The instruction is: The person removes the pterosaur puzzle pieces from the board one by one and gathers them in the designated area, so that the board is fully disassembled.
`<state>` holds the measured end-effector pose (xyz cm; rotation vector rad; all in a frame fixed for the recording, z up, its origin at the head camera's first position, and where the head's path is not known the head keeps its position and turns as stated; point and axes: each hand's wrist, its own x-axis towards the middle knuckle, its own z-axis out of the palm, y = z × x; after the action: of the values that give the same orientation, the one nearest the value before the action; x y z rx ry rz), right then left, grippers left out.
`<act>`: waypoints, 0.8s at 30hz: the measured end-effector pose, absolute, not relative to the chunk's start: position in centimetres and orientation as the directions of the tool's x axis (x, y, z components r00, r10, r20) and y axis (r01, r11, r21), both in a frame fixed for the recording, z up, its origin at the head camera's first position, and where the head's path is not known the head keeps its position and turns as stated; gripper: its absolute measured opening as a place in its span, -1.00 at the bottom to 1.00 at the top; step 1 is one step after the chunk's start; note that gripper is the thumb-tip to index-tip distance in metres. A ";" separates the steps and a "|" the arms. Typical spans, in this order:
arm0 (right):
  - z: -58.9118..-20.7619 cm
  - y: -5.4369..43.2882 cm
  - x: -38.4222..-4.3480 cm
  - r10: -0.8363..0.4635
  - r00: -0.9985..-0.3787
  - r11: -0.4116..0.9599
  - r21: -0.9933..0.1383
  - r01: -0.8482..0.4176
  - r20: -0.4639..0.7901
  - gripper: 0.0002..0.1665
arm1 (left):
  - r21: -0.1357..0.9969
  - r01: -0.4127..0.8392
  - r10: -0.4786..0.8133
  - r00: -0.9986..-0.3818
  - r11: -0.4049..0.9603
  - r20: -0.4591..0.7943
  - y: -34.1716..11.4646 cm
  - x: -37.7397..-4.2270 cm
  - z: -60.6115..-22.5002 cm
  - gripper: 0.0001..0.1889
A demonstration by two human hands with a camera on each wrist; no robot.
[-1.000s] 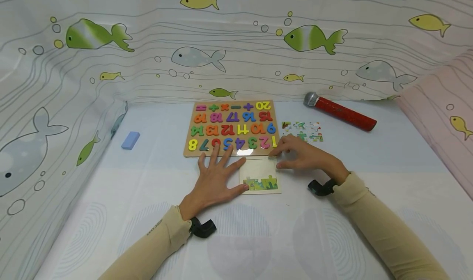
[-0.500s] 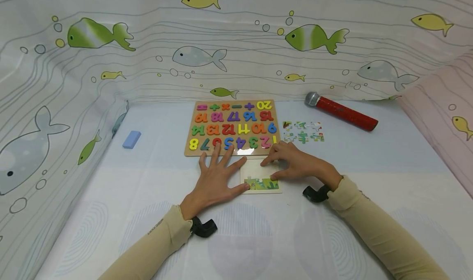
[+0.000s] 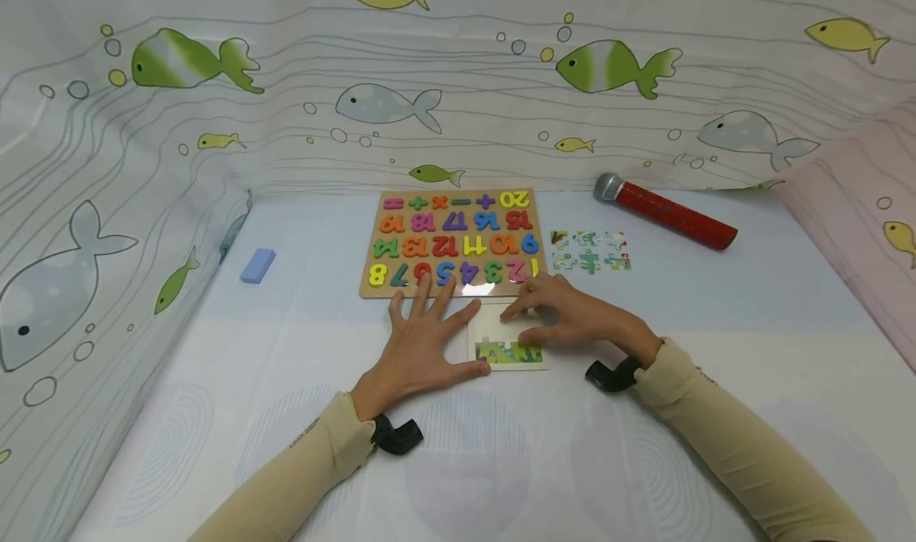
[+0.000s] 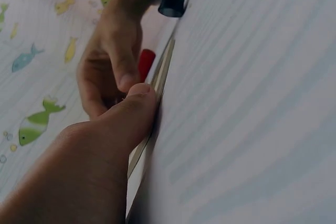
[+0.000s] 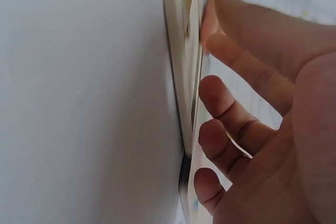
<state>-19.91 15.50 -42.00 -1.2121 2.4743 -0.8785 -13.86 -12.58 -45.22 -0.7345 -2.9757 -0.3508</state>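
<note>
A small wooden puzzle tray [image 3: 545,362] lies in front of me, a strip of joined green pieces [image 3: 511,353] along its near side. My left hand [image 3: 422,351] is spread flat, its thumb on the tray's near left corner and its fingertips at the lower edge of the number board [image 3: 368,288]. Over the tray's right part is my right hand [image 3: 572,311], thumb and index finger bent and apart. Nothing shows between them in the right wrist view, where the other fingers [image 5: 215,140] curl loosely. Whether a piece lies beneath the fingertips is hidden.
Several loose jigsaw pieces [image 3: 589,240] lie in rows right of the number board. A red microphone [image 3: 673,214] rests behind them. At the left is a blue block [image 3: 258,265]. Fish-printed cloth [image 3: 487,89] rises behind the table.
My right hand has moved left and nearer, from the tray's far right edge to over its inside, and then shifted slightly. My left hand stays spread, its thumb still at the tray.
</note>
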 end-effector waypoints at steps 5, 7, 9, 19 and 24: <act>-42.4 14.4 -19.5 -0.807 -0.585 0.410 -0.639 -0.651 0.078 -0.61 | 0.208 0.462 0.449 -0.887 0.862 0.107 -12.6 -13.9 -45.3 0.03; -42.6 14.0 -19.2 -0.814 -0.572 0.395 -0.633 -0.666 0.095 -0.60 | 0.211 0.463 0.450 -0.886 0.861 0.110 -12.6 -13.9 -45.3 0.03; -42.7 13.7 -18.9 -0.817 -0.567 0.391 -0.619 -0.682 0.108 -0.60 | 0.214 0.463 0.450 -0.886 0.860 0.109 -12.6 -13.9 -45.3 0.02; -43.0 13.1 -18.1 -0.814 -0.557 0.382 -0.571 -0.726 0.164 -0.61 | 0.215 0.460 0.448 -0.888 0.862 0.101 -12.6 -13.9 -45.3 0.01; -42.9 13.0 -18.0 -0.813 -0.563 0.376 -0.601 -0.706 0.152 -0.63 | 0.218 0.460 0.449 -0.888 0.861 0.100 -12.5 -13.9 -45.2 0.02</act>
<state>-18.01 13.02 -42.91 -1.3723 2.4616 -0.9451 -13.90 -12.55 -45.20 -0.7292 -2.9865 -0.3674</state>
